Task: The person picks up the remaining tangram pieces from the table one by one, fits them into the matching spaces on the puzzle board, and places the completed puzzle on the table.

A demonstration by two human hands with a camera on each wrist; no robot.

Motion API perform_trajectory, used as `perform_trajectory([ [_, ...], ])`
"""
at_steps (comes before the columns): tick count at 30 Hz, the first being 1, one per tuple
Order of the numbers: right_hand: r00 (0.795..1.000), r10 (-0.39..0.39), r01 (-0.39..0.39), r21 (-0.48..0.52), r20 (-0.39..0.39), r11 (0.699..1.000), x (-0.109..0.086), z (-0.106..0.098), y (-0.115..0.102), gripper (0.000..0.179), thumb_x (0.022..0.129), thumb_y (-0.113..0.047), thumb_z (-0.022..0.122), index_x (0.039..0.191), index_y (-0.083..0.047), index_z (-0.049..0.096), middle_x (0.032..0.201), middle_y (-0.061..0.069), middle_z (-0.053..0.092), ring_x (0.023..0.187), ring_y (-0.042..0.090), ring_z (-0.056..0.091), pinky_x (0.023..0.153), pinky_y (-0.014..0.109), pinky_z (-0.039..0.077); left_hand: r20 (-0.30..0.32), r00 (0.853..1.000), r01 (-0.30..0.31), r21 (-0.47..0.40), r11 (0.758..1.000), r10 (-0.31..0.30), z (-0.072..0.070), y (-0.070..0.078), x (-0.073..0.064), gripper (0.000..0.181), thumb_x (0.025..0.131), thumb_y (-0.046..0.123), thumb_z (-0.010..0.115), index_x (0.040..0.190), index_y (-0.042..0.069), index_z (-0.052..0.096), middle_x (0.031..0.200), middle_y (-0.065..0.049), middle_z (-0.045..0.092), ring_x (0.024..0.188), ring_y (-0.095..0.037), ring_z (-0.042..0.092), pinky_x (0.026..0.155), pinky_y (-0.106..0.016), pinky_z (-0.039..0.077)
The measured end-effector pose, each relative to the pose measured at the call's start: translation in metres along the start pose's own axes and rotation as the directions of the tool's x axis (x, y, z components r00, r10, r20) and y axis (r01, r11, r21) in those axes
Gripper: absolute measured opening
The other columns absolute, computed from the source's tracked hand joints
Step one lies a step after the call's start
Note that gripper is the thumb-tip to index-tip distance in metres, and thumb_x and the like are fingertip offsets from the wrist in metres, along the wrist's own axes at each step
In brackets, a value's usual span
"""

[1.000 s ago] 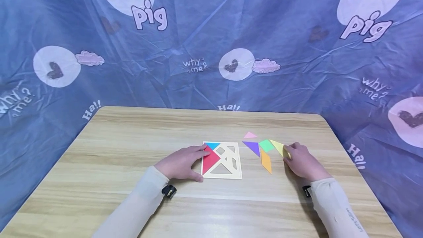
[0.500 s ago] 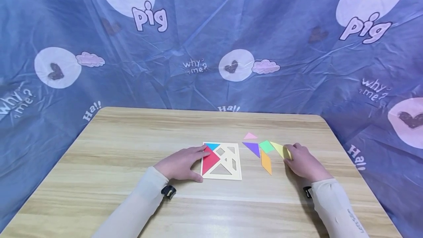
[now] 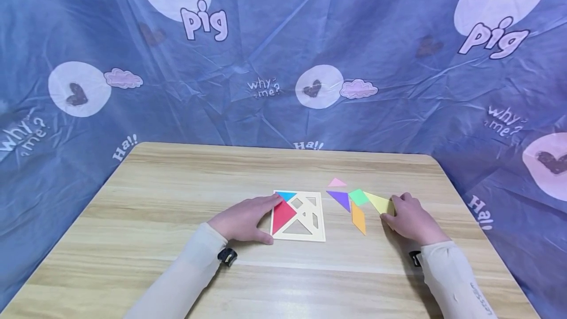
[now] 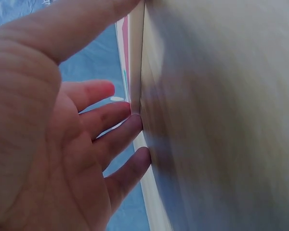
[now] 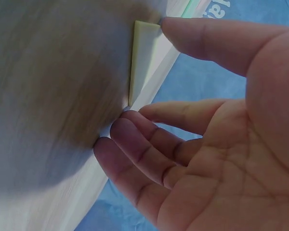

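My left hand [image 3: 242, 219] lies at the left edge of a cream tangram frame [image 3: 322, 233] in the head view, fingers spread. One finger reaches the red triangle [image 3: 282, 217] seated in the frame; a blue triangle [image 3: 287, 196] sits above it. In the left wrist view, several fingertips touch the frame's side. My right hand [image 3: 412, 218] is at the right end of a yellow triangle [image 3: 378, 203] lying on the table. The right wrist view has the thumb at one corner of the yellow triangle [image 5: 143, 57] and the index finger near another corner, both fairly straight.
Between frame and right hand lie a pink triangle [image 3: 337, 182], a purple triangle [image 3: 340, 199], a green square [image 3: 358, 197] and an orange parallelogram [image 3: 359, 218]. The wooden table [image 3: 186, 171] ends at a blue printed curtain [image 3: 248, 38].
My right hand has shifted slightly right, its fingertips farther apart, showing more of the yellow triangle. My left hand stays at the frame, its finger lying a little less over the red triangle.
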State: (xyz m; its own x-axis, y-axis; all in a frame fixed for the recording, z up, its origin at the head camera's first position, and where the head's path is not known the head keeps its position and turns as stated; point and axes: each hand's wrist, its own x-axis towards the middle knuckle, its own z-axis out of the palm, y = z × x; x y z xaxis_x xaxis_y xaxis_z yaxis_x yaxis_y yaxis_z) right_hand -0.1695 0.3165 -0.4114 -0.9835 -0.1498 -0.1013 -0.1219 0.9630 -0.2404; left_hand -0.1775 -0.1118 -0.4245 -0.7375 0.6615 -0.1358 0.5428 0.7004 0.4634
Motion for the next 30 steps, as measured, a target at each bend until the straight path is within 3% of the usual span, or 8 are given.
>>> perform_trajectory([
  [7, 1.0, -0.016, 0.016, -0.002, 0.01, 1.0, 0.0015, 0.0023, 0.0017, 0.029, 0.094, -0.024, 0.069, 0.095, 0.004, 0.061, 0.107, 0.031, 0.052, 0.093, 0.044, 0.055, 0.074, 0.058, 0.052, -0.016, 1.0, 0.003, 0.023, 1.0, -0.003, 0.0009, -0.0016, -0.0001, 0.102, 0.084, 0.056, 0.08, 0.164, 0.016, 0.031, 0.172, -0.009, 0.02, 0.157, -0.03, 0.024, 0.125, -0.048, 0.029],
  [12, 0.999, -0.004, 0.004, -0.003, 0.034, 1.0, 0.0017, 0.0005, 0.0032, 0.037, 0.094, -0.027, 0.072, 0.102, 0.008, 0.063, 0.107, 0.031, 0.053, 0.089, 0.04, 0.055, 0.07, 0.053, 0.051, -0.049, 0.999, -0.011, 0.055, 0.998, 0.014, 0.0017, -0.0029, 0.0003, 0.102, 0.085, 0.056, 0.08, 0.163, 0.011, 0.033, 0.171, -0.012, 0.023, 0.157, -0.032, 0.023, 0.126, -0.049, 0.025],
  [16, 0.999, -0.005, 0.006, -0.003, 0.038, 1.0, 0.001, -0.0005, 0.0032, 0.044, 0.094, -0.027, 0.073, 0.11, 0.012, 0.063, 0.107, 0.031, 0.053, 0.089, 0.039, 0.055, 0.068, 0.051, 0.052, -0.03, 1.0, 0.011, 0.078, 0.997, -0.009, 0.0014, -0.0031, 0.0008, 0.099, 0.086, 0.058, 0.078, 0.162, 0.011, 0.035, 0.17, -0.008, 0.026, 0.158, -0.029, 0.021, 0.127, -0.047, 0.025],
  [30, 0.999, 0.006, -0.006, 0.006, 0.042, 1.0, 0.002, -0.003, 0.0037, 0.046, 0.094, -0.027, 0.075, 0.111, 0.013, 0.06, 0.104, 0.03, 0.053, 0.084, 0.036, 0.053, 0.065, 0.049, 0.05, 0.0, 1.0, 0.027, 0.054, 0.998, -0.027, 0.0025, -0.0012, 0.002, 0.097, 0.088, 0.055, 0.077, 0.161, 0.007, 0.035, 0.171, -0.007, 0.025, 0.159, -0.027, 0.019, 0.128, -0.044, 0.023],
])
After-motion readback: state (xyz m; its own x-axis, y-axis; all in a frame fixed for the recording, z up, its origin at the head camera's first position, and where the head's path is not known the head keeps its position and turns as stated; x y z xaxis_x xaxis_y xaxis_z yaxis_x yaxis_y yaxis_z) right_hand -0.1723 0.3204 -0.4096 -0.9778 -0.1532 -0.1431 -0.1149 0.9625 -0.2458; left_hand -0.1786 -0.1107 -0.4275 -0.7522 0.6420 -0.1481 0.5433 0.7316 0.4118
